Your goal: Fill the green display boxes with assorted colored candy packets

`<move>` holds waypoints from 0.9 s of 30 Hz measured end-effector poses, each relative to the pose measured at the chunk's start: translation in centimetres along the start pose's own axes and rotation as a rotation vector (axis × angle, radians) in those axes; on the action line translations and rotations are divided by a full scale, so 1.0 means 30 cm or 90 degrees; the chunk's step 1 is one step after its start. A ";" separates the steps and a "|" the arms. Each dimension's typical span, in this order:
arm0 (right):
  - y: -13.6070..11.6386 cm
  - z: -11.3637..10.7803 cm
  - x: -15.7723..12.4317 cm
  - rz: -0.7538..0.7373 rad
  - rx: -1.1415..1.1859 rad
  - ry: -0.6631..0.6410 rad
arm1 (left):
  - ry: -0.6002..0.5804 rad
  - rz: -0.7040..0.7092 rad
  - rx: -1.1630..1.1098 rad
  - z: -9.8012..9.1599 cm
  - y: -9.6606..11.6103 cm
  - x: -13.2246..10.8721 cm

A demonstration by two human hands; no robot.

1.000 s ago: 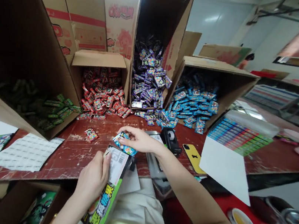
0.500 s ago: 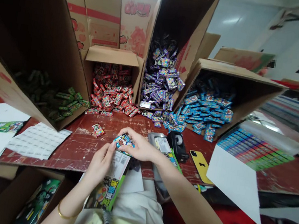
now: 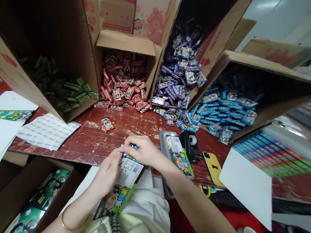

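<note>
A black and green printed candy package [image 3: 119, 199] with a white label stands upright in front of my lap. My left hand [image 3: 108, 171] is closed around its left side near the top. At its upper end my right hand [image 3: 143, 151] is closed on a blue candy packet [image 3: 132, 151], mostly covered by the fingers. Both hands' fingertips meet there. A single red candy packet [image 3: 108, 124] lies on the table just beyond my hands. Right of them, a similar green package [image 3: 181, 160] lies in a clear plastic tray [image 3: 164, 141].
Tipped cardboard boxes hold green packets [image 3: 78, 93], red packets [image 3: 121, 88], purple packets [image 3: 174, 84] and blue packets [image 3: 229, 110]. A tape dispenser [image 3: 193, 153], yellow phone [image 3: 212, 168] and white sheets [image 3: 48, 131] lie on the red table [image 3: 90, 138]. An open box [image 3: 6, 195] stands below left.
My view has tilted down and shifted left. My right fingers have closed further over the blue packet, and it shows less above the package's top.
</note>
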State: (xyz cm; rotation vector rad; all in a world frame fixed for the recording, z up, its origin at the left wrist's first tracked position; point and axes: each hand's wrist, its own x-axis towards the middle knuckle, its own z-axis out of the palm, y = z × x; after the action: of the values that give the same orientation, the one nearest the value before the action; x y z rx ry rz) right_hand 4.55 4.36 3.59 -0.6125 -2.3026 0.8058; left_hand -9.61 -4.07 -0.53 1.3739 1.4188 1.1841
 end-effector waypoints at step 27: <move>-0.002 -0.075 0.037 -0.074 0.014 -0.175 | -0.090 -0.012 -0.067 -0.005 -0.033 -0.036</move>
State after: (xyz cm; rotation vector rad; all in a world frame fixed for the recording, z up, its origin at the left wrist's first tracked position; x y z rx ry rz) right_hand 5.27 5.84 5.46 -0.3727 -2.5462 0.9056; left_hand -9.91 -5.12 -1.52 1.3419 1.2508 1.1108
